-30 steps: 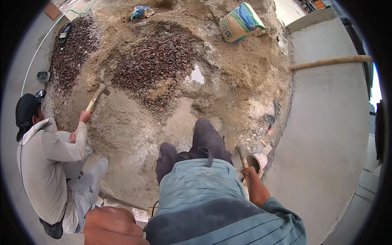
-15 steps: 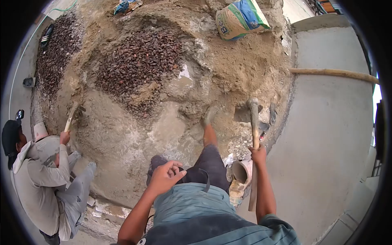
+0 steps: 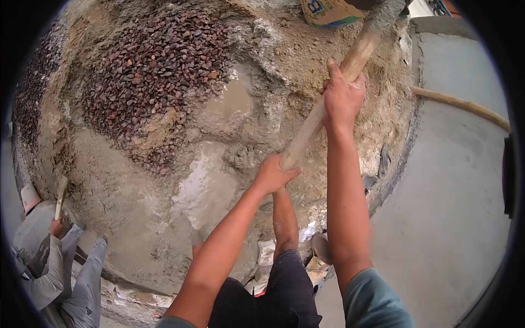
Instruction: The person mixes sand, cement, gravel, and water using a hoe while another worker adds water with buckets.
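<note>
Two hands hold one long wooden handle; the left hand is closed around its near end, the right hand is closed around it farther up; the handle slants to the far right, over the sand; dark stones lie far left.

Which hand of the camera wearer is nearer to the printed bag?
Right. The right hand grips the wooden handle below the bag in the picture; the left hand holds that handle lower down, farther away.
</note>
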Available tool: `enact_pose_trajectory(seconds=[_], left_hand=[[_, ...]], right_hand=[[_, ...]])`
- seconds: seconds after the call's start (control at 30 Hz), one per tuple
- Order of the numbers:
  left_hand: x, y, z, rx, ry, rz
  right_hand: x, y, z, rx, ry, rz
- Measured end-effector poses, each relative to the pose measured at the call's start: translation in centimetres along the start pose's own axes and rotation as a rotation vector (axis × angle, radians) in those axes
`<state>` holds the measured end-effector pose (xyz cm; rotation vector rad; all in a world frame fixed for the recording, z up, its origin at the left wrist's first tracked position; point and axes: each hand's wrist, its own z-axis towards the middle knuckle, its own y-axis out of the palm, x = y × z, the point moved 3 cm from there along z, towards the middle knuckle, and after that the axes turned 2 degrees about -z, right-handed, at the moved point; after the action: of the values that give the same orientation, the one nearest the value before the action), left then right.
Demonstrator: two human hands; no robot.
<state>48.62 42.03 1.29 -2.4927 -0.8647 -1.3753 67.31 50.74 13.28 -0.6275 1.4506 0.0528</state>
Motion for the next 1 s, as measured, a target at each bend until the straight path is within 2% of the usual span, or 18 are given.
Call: enact_pose_trajectory(seconds=[0.1,0.17,0.2,0.23,0.3,0.37,0.4,0.43,0.53,0.67,0.77,0.83,1.0], left_hand=[[-8.3,-0.6,0.6,-0.104,-0.346,-0.249],[-12.6,0.5,-1.0,-0.039,-0.405,-0.323],[-14.1,0.3,-1.3,-0.002,-0.430,-0.355],[-13.6,-0.4,-1.5,-0.063,-0.455,-0.393],[-11.5,-1.0,-1.5,-0.177,-0.495,-0.492],[-10.7,-0.8,-1.2,-0.167,-0.477,-0.633],[-10.7,-0.9,-0.7,-0.162,-0.458,-0.703],[-11.4,-1.4,-0.6,-0.137,-0.427,-0.666],[-12.0,-3.7,-2.2,-0.084,-0.380,-0.626],[-11.3,-5.2,-9.1,-0.066,-0.393,-0.564],[-14.2,-5.3,-12.7,0.001,-0.368,-0.434],[-15.9,-6.1,-14.5,0.022,-0.374,-0.334],[-17.4,-7.6,-19.5,0.097,-0.452,-0.215]], right_hand=[[15.4,4.5,-0.3,-0.022,0.210,-0.488],[30.4,7.0,-1.3,-0.209,0.525,-0.696],[32.1,7.3,-1.3,-0.175,0.513,-0.636],[31.9,7.4,-1.9,-0.142,0.507,-0.578],[28.1,6.8,-1.8,-0.296,0.607,-0.462],[26.4,7.7,-0.3,-0.248,0.670,-0.136],[26.1,8.4,0.3,-0.274,0.647,-0.213],[25.7,8.5,0.5,-0.290,0.623,-0.297],[23.9,10.5,-0.5,-0.314,0.619,-0.237],[21.7,8.7,-6.7,-0.274,0.754,-0.108],[22.6,8.2,-10.6,-0.284,0.813,-0.071],[22.9,9.0,-12.9,-0.267,0.771,-0.082],[23.8,9.5,-19.2,-0.267,0.905,-0.026]])
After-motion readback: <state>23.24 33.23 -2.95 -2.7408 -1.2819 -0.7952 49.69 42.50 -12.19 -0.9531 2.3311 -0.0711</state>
